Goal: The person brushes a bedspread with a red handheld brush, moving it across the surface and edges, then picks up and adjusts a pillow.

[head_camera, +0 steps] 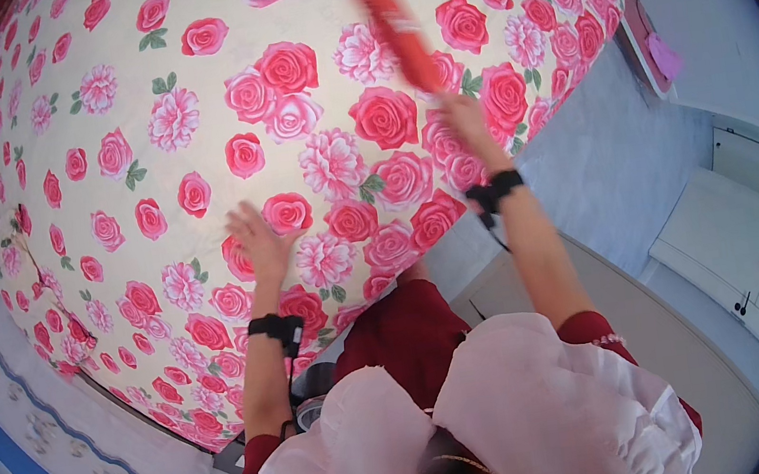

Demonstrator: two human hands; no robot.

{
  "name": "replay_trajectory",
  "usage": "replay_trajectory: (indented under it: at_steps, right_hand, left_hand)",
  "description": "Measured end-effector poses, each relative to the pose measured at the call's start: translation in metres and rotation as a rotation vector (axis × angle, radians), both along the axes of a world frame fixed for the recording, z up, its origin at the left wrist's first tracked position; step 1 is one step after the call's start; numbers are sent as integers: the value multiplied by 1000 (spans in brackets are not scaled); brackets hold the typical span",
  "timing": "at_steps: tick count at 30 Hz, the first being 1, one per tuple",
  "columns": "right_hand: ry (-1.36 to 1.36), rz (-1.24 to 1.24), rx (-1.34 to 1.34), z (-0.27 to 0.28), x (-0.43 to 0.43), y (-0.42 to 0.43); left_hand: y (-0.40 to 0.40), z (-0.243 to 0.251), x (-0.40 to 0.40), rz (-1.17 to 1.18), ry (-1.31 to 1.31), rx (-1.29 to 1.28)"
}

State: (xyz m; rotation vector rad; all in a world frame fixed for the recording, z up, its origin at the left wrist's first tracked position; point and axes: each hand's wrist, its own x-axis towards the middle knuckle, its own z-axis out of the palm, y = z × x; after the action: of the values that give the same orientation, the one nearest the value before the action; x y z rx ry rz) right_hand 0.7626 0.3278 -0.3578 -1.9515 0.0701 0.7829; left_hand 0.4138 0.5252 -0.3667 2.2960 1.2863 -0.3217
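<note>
A cream bed sheet point(212, 165) printed with pink and red roses spreads before me over a bed. My right hand point(464, 125) grips the near end of a long red tool point(402, 40), shaped like a bed brush. Motion blurs it, and its underside is hidden. It lies over the sheet, pointing away from me. My left hand point(260, 245) holds nothing; its fingers are spread low over the sheet near the bed's front edge. Whether the palm touches the cloth I cannot tell.
Creases gather in the sheet point(48, 288) at the left. A patterned curtain or wall covering point(51, 417) runs along the lower left. On the right are a grey floor point(599, 158), a white cabinet point(711, 243) with red decorations, and a pink-edged table point(645, 44).
</note>
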Motion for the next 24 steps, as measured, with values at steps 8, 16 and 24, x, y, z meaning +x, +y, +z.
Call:
replay_trajectory:
  at_steps: [8,16,24]
  right_hand:
    - [-139,-533,-265,64,16,-215]
    - [-642,559,-645,28,-49,-102]
    - [-38,644,-135,24,-158,4]
  left_hand:
    - [-36,19,77,-38,246,-219]
    - [-42,5,81,-53,330,-148]
    - [-50,4,89,-110,397,-110]
